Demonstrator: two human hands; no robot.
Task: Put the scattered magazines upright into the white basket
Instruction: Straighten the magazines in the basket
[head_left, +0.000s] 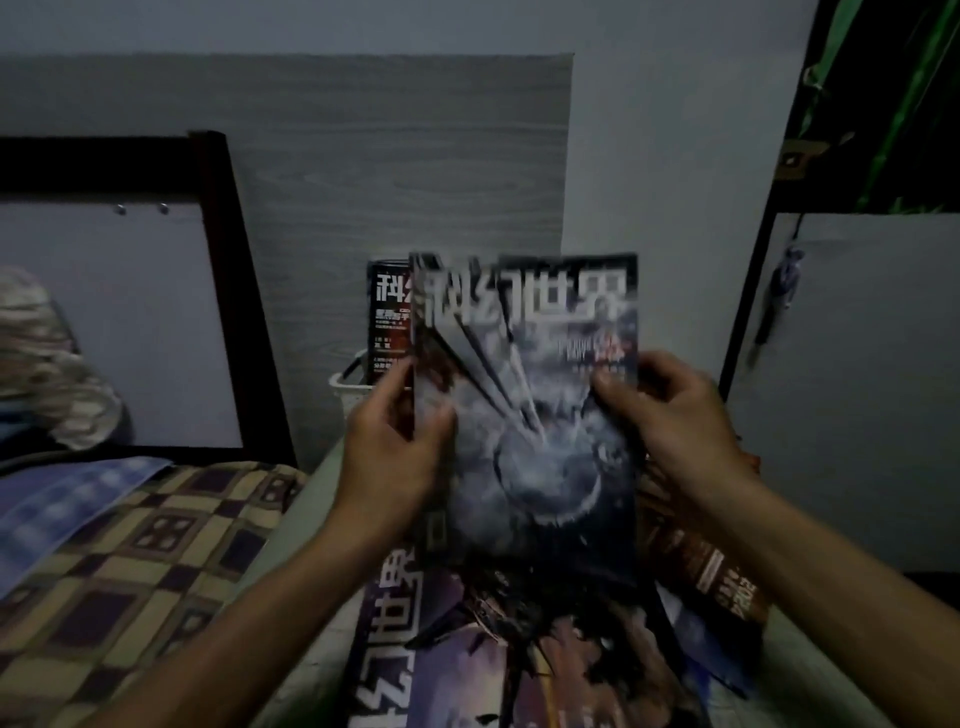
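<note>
Magazine (530, 415) held upright in front of the basket (347, 385), about to be dropped in.

Largest first: a checked quilt (130, 561) is seen at left, soft and rumpled; glossy scattered magazines (467, 649) are fanned flat below. The thin, floppy held copy is pinched at both side edges by the left hand (389, 441) and right hand (675, 415), set apart. One copy (389, 312) is already stood in the white slotted basket. Next, probably, it must be lowered in beside that one, kept vertical.
</note>
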